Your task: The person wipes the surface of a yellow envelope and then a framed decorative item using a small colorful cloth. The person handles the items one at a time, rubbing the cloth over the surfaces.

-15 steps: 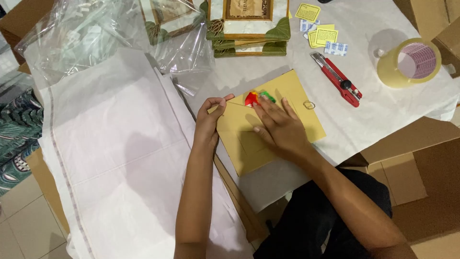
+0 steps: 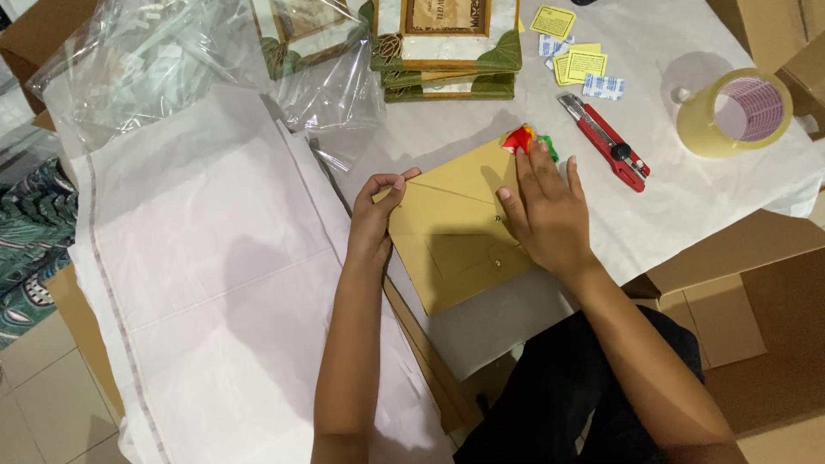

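Observation:
A tan paper envelope [image 2: 447,249] lies on the white-covered table, flap side up with two small round fasteners showing. My left hand [image 2: 375,215] pinches its left corner between thumb and fingers. Flat on the envelope's right part rests my right hand [image 2: 550,215], fingers spread and pointing away from me. A small red, yellow and green item [image 2: 526,139] sticks out at the envelope's far corner, just beyond my right fingertips.
A red utility knife [image 2: 606,137] lies right of the envelope, a roll of clear tape [image 2: 735,113] farther right. Yellow cards [image 2: 574,53], stacked leaf-trimmed frames [image 2: 447,60] and clear plastic bags [image 2: 163,60] sit at the back. White cloth [image 2: 206,258] hangs left; cardboard boxes [image 2: 756,283] right.
The envelope now shows its flap side with fasteners, turned over or folded. My left hand pinches the left corner, and my right hand presses flat on it.

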